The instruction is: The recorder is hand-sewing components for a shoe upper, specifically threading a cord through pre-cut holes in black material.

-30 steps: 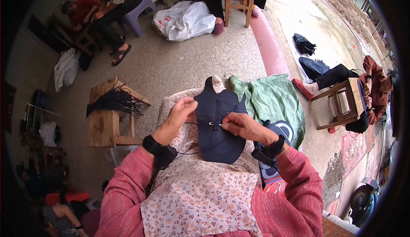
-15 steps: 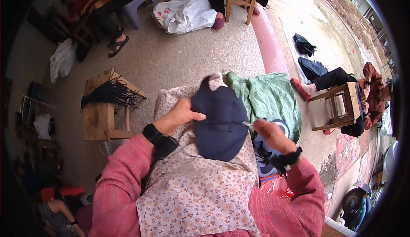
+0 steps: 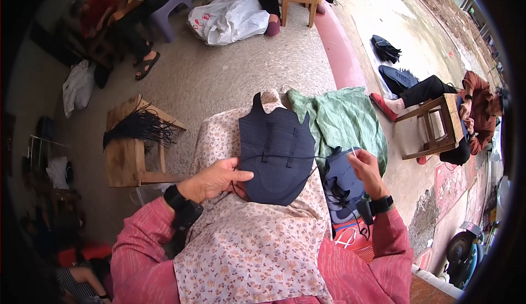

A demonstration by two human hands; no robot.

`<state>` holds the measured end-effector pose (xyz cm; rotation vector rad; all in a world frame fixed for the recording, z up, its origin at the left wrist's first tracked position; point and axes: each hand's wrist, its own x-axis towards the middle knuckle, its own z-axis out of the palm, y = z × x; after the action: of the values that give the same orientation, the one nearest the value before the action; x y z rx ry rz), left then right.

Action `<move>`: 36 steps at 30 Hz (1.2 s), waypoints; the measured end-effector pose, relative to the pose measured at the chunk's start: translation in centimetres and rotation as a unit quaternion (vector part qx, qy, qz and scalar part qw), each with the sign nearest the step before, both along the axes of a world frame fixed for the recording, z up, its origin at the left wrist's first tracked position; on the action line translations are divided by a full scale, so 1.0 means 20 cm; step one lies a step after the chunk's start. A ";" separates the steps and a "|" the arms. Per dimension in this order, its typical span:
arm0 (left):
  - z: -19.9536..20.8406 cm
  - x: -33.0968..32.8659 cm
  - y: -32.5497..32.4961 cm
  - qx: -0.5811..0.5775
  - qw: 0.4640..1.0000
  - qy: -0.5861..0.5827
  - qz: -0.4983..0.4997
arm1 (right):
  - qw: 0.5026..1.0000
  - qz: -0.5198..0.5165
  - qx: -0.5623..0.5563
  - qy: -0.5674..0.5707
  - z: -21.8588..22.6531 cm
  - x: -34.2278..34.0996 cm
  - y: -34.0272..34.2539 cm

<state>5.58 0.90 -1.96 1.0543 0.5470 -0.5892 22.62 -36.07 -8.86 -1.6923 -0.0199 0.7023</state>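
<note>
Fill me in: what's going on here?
The person's left hand grips the lower left edge of a dark, cut-out piece on a flowered cloth. The right hand, out to the right, pinches a slim pale tool. A dark cord runs across the piece.

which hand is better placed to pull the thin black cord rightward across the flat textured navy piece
Probably the right hand: it sits right of the piece, pinching a small slim pale tool, and the cord runs toward it. The left hand grips the piece's lower-left edge, better suited to steadying.
</note>
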 end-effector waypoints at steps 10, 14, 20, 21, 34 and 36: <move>0.14 -0.10 0.15 0.109 0.993 0.022 -0.029 | 0.977 0.179 0.119 0.011 0.24 -0.14 0.33; 0.05 -0.09 0.15 0.210 0.970 -0.063 -0.106 | 0.914 0.354 -0.034 -0.194 0.22 -0.24 0.34; 0.15 0.12 -0.03 0.567 0.746 -0.335 -0.101 | 0.843 0.388 -0.062 -0.367 0.19 -0.27 0.36; 0.14 0.16 -0.05 0.535 0.745 -0.381 -0.119 | 0.841 0.369 -0.063 -0.390 0.19 -0.28 0.36; -0.04 0.37 -0.17 0.552 0.644 -0.485 -0.212 | 0.975 0.066 0.135 -0.161 0.21 -0.21 0.46; -0.08 0.37 -0.14 0.308 0.887 -0.335 -0.084 | 0.975 0.059 0.129 -0.170 0.20 -0.20 0.49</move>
<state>13.02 -1.97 -3.46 1.8222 0.0105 -0.1541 18.64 -26.25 -4.77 -1.5495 -0.4383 0.4676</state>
